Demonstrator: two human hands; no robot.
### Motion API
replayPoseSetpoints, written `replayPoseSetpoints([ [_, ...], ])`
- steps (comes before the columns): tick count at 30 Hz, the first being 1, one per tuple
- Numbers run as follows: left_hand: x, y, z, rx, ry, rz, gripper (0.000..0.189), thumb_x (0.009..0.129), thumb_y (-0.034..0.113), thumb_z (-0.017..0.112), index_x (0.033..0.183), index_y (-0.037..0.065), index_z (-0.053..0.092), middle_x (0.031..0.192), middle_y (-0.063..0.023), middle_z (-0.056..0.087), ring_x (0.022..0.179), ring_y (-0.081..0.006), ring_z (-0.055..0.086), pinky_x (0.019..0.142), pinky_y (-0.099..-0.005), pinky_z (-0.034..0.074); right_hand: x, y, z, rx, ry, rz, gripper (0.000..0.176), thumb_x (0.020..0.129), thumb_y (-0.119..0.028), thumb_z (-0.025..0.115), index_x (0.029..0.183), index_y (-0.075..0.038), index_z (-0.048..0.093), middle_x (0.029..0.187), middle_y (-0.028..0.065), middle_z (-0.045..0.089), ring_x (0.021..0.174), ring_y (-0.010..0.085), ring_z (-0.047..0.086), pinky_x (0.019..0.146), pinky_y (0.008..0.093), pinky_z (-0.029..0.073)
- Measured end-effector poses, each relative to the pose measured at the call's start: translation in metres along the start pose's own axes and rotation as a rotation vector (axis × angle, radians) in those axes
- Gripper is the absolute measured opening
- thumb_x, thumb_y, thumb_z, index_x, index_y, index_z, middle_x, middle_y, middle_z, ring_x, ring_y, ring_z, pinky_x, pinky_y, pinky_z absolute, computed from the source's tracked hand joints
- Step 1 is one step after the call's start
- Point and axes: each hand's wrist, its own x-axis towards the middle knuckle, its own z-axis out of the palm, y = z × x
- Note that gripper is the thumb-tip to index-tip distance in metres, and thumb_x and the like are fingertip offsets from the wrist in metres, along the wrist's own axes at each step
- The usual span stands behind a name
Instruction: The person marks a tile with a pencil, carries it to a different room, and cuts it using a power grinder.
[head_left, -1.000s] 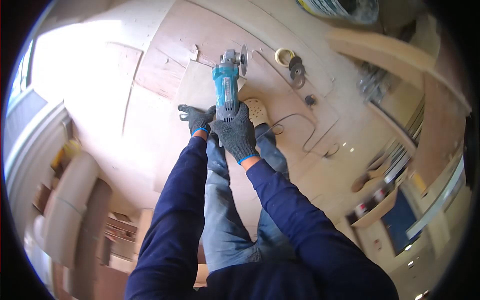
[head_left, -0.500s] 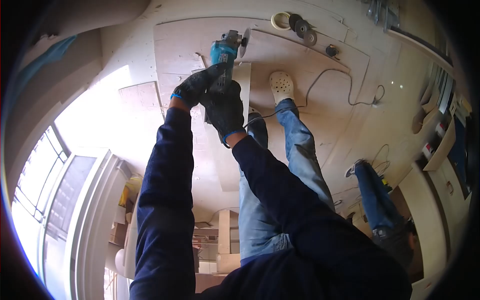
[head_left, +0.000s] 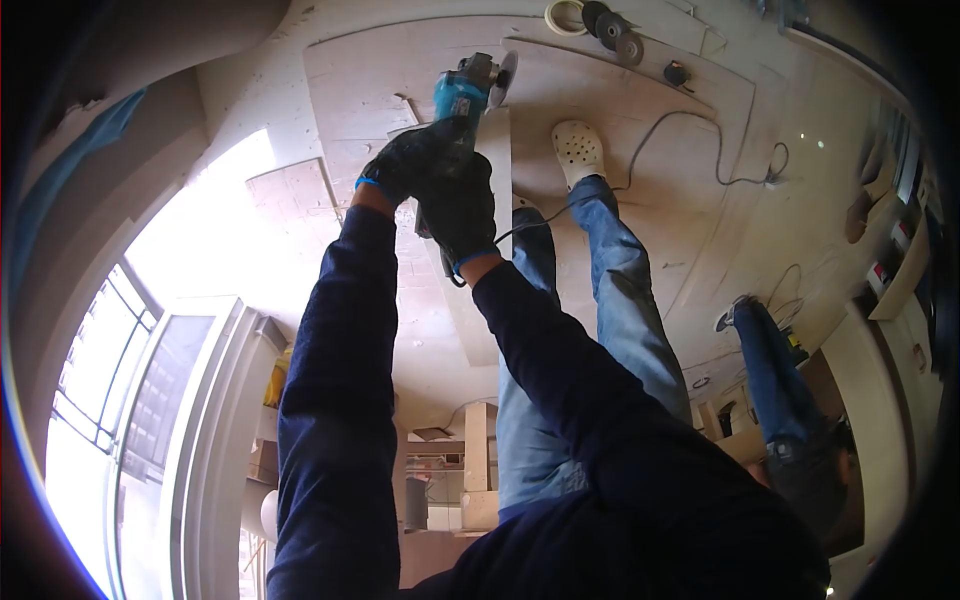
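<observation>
A teal angle grinder (head_left: 459, 97) points away from me, its cutting disc (head_left: 504, 78) standing on edge at the right of the metal head. My left hand (head_left: 405, 163), in a black knit glove, wraps round the grinder body just behind the teal part. Nearer to me, my right hand (head_left: 458, 212), gloved the same way, is closed round the rear of the grinder. Its fingers are partly hidden. Beneath lies a long pale board (head_left: 480, 315) beside my shoe. A dark power cord (head_left: 645, 140) runs from the grinder across the floor to the right.
Spare grinding discs (head_left: 611, 32), a tape roll (head_left: 566, 17) and what looks like a tape measure (head_left: 677, 73) lie ahead on the floor sheet (head_left: 540, 130). My pale clog (head_left: 579, 150) stands right of the board. Another person (head_left: 770, 375) is at right. A glazed door (head_left: 165, 400) stands left.
The whole view has shifted, so floor items and my legs sit further right, and the far floor items higher. Both hands keep their hold on the angle grinder.
</observation>
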Motion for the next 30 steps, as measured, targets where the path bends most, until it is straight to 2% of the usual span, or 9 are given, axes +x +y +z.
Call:
replayPoseSetpoints([
  [2,-0.001,-0.004,-0.002,0.424,0.009,0.267,0.042,0.095,0.035,0.062,0.123,0.004,0.059,0.1,-0.0076,0.069,0.089,-0.0171,0.065,0.084,-0.0314,0.052,0.001,0.003,0.003,-0.022,0.008,0.019,0.063,0.078,-0.044,0.075,0.119,-0.004,0.048,0.106,0.018,0.064,0.101,0.0372,0.064,0.088,0.0435,0.051],
  [3,0.002,0.024,-0.004,0.424,0.007,0.266,0.042,0.095,0.035,0.062,0.123,0.004,0.059,0.1,-0.0076,0.069,0.089,-0.0171,0.065,0.084,-0.0314,0.052,0.002,-0.001,0.002,-0.046,0.017,0.037,0.058,0.08,-0.04,0.074,0.117,-0.005,0.045,0.104,0.019,0.067,0.1,0.0384,0.066,0.086,0.0447,0.053],
  [5,0.009,0.123,-0.008,-0.248,-0.119,-0.52,0.036,0.099,0.029,0.057,0.128,0.009,0.058,0.103,-0.0097,0.069,0.093,-0.0188,0.065,0.086,-0.0327,0.052,0.001,-0.012,-0.004,-0.014,-0.002,0.104,0.057,0.081,-0.04,0.073,0.117,-0.006,0.045,0.104,0.019,0.067,0.1,0.0386,0.066,0.086,0.045,0.053],
  [6,0.007,0.136,-0.009,-0.246,-0.121,-0.522,0.036,0.099,0.029,0.057,0.128,0.009,0.058,0.103,-0.0097,0.069,0.093,-0.0188,0.065,0.086,-0.0327,0.052,0.002,-0.015,-0.006,0.018,-0.021,0.167,0.056,0.081,-0.039,0.073,0.117,-0.006,0.045,0.104,0.0191,0.067,0.1,0.0388,0.065,0.086,0.0452,0.053],
  [8,0.003,0.143,-0.007,0.031,-0.171,-0.23,0.033,0.099,0.026,0.055,0.129,0.012,0.057,0.105,-0.0104,0.069,0.094,-0.0199,0.065,0.086,-0.0327,0.052,0.002,-0.014,-0.007,0.033,-0.028,0.172,0.056,0.081,-0.039,0.073,0.117,-0.006,0.045,0.104,0.019,0.067,0.1,0.0389,0.065,0.086,0.0454,0.053],
  [12,0.004,0.13,-0.008,-0.007,-0.158,-0.159,0.032,0.099,0.025,0.055,0.129,0.013,0.057,0.104,-0.0104,0.069,0.093,-0.0202,0.065,0.086,-0.0331,0.052,0.004,-0.014,-0.005,0.04,-0.03,0.187,0.058,0.081,-0.04,0.073,0.118,-0.005,0.045,0.105,0.0194,0.067,0.101,0.039,0.065,0.087,0.0455,0.052],
  [14,0.005,0.126,-0.008,0.075,-0.124,-0.035,0.037,0.097,0.032,0.058,0.125,0.007,0.059,0.101,-0.0102,0.069,0.092,-0.0194,0.065,0.085,-0.0324,0.052,0.005,-0.015,-0.006,0.052,-0.034,0.215,0.06,0.08,-0.041,0.074,0.118,-0.005,0.045,0.106,0.02,0.067,0.102,0.039,0.065,0.088,0.0453,0.052],
  [26,0.012,0.113,-0.004,-0.341,-0.112,-0.365,0.059,0.087,0.049,0.068,0.113,-0.003,0.062,0.098,-0.0099,0.068,0.088,-0.0159,0.064,0.084,-0.0301,0.052,0.006,-0.014,-0.008,0.044,-0.068,0.255,0.066,0.078,-0.047,0.073,0.119,-0.003,0.045,0.107,0.0214,0.067,0.103,0.0396,0.065,0.089,0.045,0.052],
  [30,0.01,0.119,-0.005,-0.174,-0.125,-0.304,0.059,0.087,0.05,0.067,0.113,-0.003,0.062,0.098,-0.0102,0.068,0.087,-0.016,0.064,0.083,-0.0296,0.052,0.006,-0.017,-0.011,0.058,-0.097,0.313,0.068,0.077,-0.047,0.074,0.119,-0.003,0.045,0.107,0.022,0.067,0.103,0.0398,0.065,0.089,0.0451,0.052],
])
